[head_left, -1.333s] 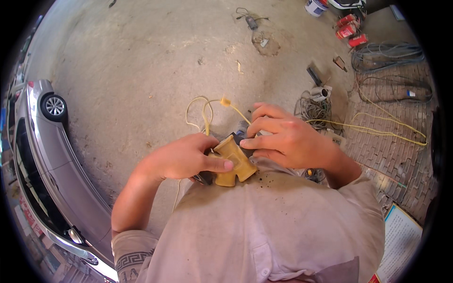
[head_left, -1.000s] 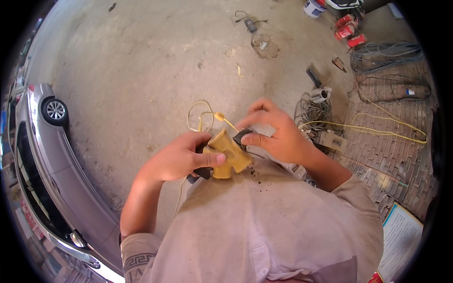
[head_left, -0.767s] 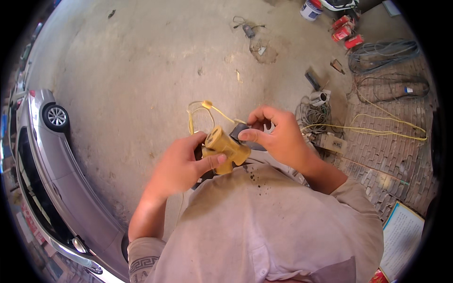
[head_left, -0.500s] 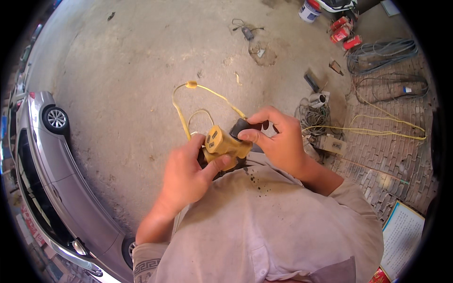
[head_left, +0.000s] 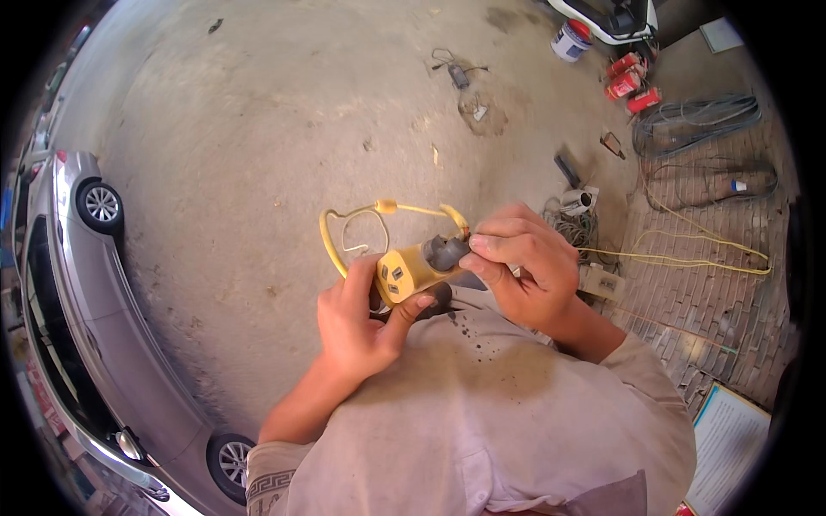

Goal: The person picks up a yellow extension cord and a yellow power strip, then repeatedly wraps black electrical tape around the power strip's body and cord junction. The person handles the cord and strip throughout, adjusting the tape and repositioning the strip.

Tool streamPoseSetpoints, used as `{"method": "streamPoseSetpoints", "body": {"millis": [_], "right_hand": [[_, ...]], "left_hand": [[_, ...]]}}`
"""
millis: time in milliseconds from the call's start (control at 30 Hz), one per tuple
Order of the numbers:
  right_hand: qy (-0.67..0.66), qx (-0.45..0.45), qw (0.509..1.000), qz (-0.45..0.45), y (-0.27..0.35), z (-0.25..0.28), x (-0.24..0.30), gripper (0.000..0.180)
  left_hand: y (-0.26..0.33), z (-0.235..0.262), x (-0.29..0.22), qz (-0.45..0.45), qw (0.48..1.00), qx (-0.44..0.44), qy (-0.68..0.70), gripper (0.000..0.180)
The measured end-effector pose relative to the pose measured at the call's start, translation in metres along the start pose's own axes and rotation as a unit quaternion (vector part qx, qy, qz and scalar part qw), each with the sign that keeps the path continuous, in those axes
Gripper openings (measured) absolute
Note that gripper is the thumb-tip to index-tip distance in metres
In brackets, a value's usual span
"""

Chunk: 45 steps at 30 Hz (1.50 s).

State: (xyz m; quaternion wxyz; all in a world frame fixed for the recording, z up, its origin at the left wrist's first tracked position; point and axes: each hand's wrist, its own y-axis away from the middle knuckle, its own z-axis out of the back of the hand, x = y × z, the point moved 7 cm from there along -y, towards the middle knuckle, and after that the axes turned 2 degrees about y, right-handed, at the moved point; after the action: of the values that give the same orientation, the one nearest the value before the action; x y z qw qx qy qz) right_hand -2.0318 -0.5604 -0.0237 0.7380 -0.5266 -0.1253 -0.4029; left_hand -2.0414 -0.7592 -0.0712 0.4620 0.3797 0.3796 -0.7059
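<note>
My left hand (head_left: 357,314) is closed around a yellow socket block (head_left: 422,273), its slotted end face turned to the left and up. At the block's right end sits a dark grey-black plug (head_left: 445,253), touching the block or very close to it. My right hand (head_left: 532,268) pinches the plug's outer end between thumb and fingers. Near those fingertips a yellow cord (head_left: 331,245) begins, loops out in front and comes back toward my left hand, with a yellow bead-like piece (head_left: 386,206) on it. Another dark rounded part shows under the block, partly hidden by my left hand.
A silver car (head_left: 142,331) stands along the left. Right of me lie coiled cables (head_left: 697,120), a grey wire bundle (head_left: 572,225), a beige box (head_left: 602,282) and red cans (head_left: 624,84). A bucket (head_left: 570,41) and a black adapter (head_left: 458,77) are on the floor farther off.
The plug and my right hand have shifted slightly right and down, and the plug has turned. The socket block has tilted, and the cord loop with its bead has dropped nearer my hands.
</note>
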Motion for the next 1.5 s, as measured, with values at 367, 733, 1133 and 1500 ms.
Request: {"method": "streamPoseSetpoints", "body": {"millis": [367,733,1133,1500], "right_hand": [[0.07,-0.032,0.997,0.013,0.005,-0.027,0.017,0.092],[-0.174,-0.04,0.96,-0.214,0.02,-0.071,-0.015,0.1],[-0.107,-0.02,0.991,-0.072,0.014,-0.072,-0.023,0.094],[-0.215,0.007,0.962,-0.17,0.017,-0.012,-0.075,0.108]], "left_hand": [[-0.002,0.011,-0.011,-0.16,0.966,-0.19,-0.066,0.05],[-0.004,-0.005,-0.009,-0.045,0.974,-0.209,-0.08,0.043],[0.001,-0.007,0.005,-0.014,0.989,-0.143,-0.021,0.041],[0.059,0.022,0.112,0.296,0.898,-0.035,0.325,0.026]]}}
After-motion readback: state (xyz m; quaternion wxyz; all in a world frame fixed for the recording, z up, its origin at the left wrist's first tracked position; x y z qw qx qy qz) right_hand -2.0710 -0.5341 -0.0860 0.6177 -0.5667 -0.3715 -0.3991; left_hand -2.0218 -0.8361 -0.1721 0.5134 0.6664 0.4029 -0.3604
